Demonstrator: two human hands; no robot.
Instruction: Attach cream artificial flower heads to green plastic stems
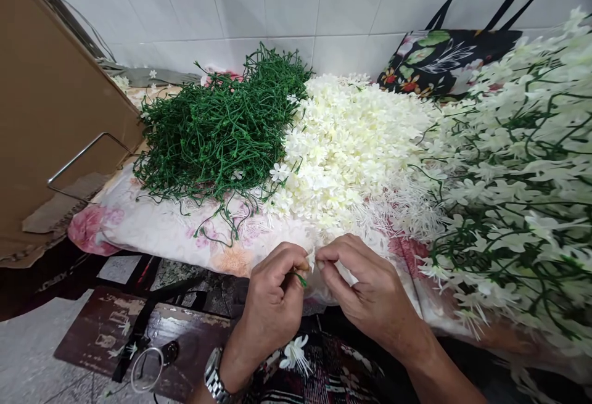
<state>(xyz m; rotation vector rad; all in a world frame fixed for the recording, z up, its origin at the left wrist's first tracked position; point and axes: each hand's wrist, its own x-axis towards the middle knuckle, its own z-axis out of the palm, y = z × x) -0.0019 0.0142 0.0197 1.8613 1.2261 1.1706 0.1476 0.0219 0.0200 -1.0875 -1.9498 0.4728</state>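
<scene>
White tiled wall (287, 3) behind, floral cloth (152, 231) under piles. Left hand (272, 296) pinches green stem (301, 279); right hand (370, 287) pinches white blossom (311, 258), both touching, near white flower pile (351, 145).

A brown cardboard sheet (46, 114) stands at the left, and a dark floral bag (439, 61) rests against the white tiled wall (287, 3).

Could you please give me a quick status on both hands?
Left hand shut on green stem. Right hand shut on white flower. Flower pile close behind the hands.
</scene>
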